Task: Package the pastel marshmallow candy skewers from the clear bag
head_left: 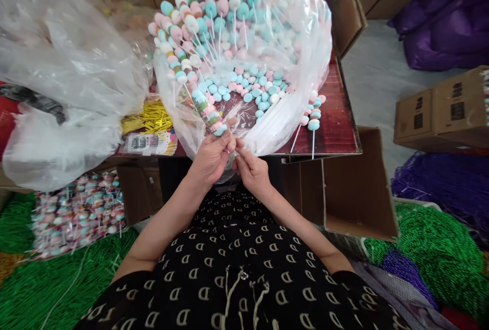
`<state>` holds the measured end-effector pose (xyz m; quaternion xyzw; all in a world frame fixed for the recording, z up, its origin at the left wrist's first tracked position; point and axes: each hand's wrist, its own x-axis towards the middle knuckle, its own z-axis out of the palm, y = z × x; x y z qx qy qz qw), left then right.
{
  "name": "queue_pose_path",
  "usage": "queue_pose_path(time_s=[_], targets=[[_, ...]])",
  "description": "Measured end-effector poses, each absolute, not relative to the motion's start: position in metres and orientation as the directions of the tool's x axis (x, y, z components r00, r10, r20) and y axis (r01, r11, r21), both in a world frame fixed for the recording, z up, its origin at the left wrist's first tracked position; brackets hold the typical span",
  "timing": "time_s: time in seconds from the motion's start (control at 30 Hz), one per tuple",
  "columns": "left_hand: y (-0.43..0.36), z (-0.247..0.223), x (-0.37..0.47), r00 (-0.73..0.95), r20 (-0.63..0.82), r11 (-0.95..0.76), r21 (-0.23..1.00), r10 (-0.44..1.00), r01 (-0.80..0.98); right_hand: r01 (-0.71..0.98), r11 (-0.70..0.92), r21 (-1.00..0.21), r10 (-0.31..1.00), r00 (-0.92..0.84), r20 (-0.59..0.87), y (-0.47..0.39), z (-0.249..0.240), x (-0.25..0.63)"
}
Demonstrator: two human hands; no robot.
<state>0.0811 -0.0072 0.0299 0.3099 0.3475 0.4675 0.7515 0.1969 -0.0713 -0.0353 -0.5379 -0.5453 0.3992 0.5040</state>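
My left hand (212, 157) is closed around the lower end of a candy skewer (207, 110) of blue, pink, white and green pieces in a clear printed wrapper. The skewer tilts up and to the left. Close beside it, my right hand (252, 168) pinches at the skewer's bottom end; what lies between those fingertips is too small to make out. Beyond my hands a large clear plastic bag (319, 60) lies open on the table. It holds unwrapped candy skewers (222, 6), loose blue, pink and white candies (248, 97) and a bundle of white sticks (269, 124).
Gold twist ties (151, 117) and printed wrappers (151, 142) lie left on the red table (336, 116). Two skewers (315, 111) rest near its right edge. An open cardboard box (357, 192) stands below right. Wrapped skewers (80, 210) and green bead strands (76, 279) fill the lower left.
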Motion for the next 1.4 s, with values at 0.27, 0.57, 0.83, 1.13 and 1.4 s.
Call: queue_pose_path(time_s=[0.27, 0.57, 0.83, 1.13, 1.4], targets=[[-0.011, 0.011, 0.075, 0.351, -0.287, 0.416, 0.826, 0.891, -0.380, 0.208, 0.081, -0.975, 0.996, -0.044, 0.074, -0.071, -0.025, 0.212], [-0.035, 0.031, 0.077, 0.851, -0.199, 0.678, 0.700, 0.486, -0.224, -0.209, -0.086, -0.974, 0.981, -0.187, -0.046, -0.049, 0.025, 0.253], [-0.033, 0.013, 0.068, 0.546, -0.159, 0.180, 0.983, 0.822, 0.015, -0.338, -0.091, -0.937, 0.995, 0.016, -0.102, -0.042, 0.013, 0.201], [-0.025, 0.009, 0.037, 0.637, -0.163, 0.316, 0.939, 0.754, -0.134, -0.315, -0.115, -0.942, 0.983, -0.172, -0.062, -0.024, 0.022, 0.199], [-0.026, 0.011, 0.010, 0.136, -0.055, 0.036, 0.989, 0.989, 0.144, -0.153, 0.052, -0.987, 0.998, 0.031, 0.048, 0.001, 0.018, 0.156]])
